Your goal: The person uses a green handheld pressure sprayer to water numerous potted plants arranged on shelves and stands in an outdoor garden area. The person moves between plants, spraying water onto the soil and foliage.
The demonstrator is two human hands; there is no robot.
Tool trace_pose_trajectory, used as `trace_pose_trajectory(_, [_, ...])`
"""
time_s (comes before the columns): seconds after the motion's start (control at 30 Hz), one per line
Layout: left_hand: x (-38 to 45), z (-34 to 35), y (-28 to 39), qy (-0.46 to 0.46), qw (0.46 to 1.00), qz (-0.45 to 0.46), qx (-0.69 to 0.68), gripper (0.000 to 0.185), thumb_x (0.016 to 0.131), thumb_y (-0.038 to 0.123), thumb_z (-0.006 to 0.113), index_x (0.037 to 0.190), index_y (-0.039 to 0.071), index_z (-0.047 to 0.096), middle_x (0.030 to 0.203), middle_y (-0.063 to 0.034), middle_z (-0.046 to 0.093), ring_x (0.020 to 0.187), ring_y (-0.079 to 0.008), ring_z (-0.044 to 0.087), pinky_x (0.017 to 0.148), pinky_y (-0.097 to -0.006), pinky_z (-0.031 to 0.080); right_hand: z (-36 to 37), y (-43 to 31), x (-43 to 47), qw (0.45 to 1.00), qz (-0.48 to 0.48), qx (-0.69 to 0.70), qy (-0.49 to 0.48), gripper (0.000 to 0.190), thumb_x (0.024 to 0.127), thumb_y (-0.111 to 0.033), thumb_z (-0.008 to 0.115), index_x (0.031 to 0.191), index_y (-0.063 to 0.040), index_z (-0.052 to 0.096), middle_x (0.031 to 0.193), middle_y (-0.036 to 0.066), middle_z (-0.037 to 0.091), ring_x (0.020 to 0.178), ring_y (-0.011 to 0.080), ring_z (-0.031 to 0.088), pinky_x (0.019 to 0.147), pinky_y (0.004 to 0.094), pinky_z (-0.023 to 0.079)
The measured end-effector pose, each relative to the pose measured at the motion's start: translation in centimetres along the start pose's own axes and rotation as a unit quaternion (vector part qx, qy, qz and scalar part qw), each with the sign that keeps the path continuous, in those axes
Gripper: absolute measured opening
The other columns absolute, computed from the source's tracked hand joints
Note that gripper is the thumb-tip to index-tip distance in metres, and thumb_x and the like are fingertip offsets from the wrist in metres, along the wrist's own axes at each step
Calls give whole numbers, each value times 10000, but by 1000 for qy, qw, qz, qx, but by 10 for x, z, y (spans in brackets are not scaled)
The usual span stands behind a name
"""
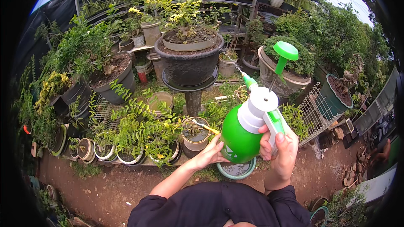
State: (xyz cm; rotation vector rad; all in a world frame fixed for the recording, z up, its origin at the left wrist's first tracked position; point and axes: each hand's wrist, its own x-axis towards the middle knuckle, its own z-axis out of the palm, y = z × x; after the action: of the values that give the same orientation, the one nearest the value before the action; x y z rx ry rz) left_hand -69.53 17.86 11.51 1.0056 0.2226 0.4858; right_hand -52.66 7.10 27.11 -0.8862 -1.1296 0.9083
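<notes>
A green pressure sprayer bottle (235, 132) with a white collar and handle is held up in front of me. My right hand (279, 145) grips its handle, the thumb near the green trigger. My left hand (211, 154) supports the bottle's lower left side. The green pump knob (286, 51) stands raised on its metal rod. Water sprays from the nozzle (247, 78) up and to the left. Left of the bottle, a yellow-and-white toothbrush (206, 126) lies across a round pot (195, 143) with a small plant and what looks like water in it.
A large black pot (189, 66) with a yellow-green bonsai stands on a pedestal ahead. Potted plants line the low ledge at left. A teal basin (236, 171) sits below the bottle. Wire racks (315, 110) and a dark green pot (334, 96) are at right. Dirt ground (104, 189) lies nearer.
</notes>
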Motion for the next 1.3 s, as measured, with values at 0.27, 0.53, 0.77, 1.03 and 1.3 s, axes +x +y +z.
trace_pose_trajectory(0.27, [-15,-10,-2,22,999,14,31,758,973,530,375,1508,173,-25,1529,-134,135,1337,-359,339,983,-528,422,10,3,4,999,7,-3,-39,395,944,-314,550,1060,64,554,635,29,519,512,63,453,468,206,356])
trace_pose_trajectory(0.53, [-2,-19,-24,-7,999,10,33,720,991,522,306,1506,167,-49,1534,-137,120,1342,-330,343,962,-497,450,6,17,8,1000,23,-3,-2,368,943,-289,567,1021,71,564,594,42,518,469,75,454,443,214,365])
trace_pose_trajectory(0.77, [0,-22,-57,-29,995,-81,53,715,997,529,228,1503,137,-93,1542,-140,100,1348,-300,340,962,-436,462,-6,31,10,997,68,-28,7,353,947,-283,567,991,68,584,565,39,515,437,74,441,423,216,355])
trace_pose_trajectory(1.03, [-66,-9,-112,66,968,24,239,778,997,516,273,1489,59,-120,1554,-173,-13,1433,-318,57,1143,-440,183,-6,52,-22,983,130,-28,-124,255,933,-191,566,969,58,612,550,3,500,446,57,431,431,220,334])
trace_pose_trajectory(1.3, [-149,29,-145,144,945,-18,294,899,971,525,377,1453,-54,-113,1532,-283,5,1440,-348,29,1157,-399,122,3,58,-104,979,128,-45,-153,332,926,-272,572,976,54,604,572,-5,480,480,48,402,444,212,319])
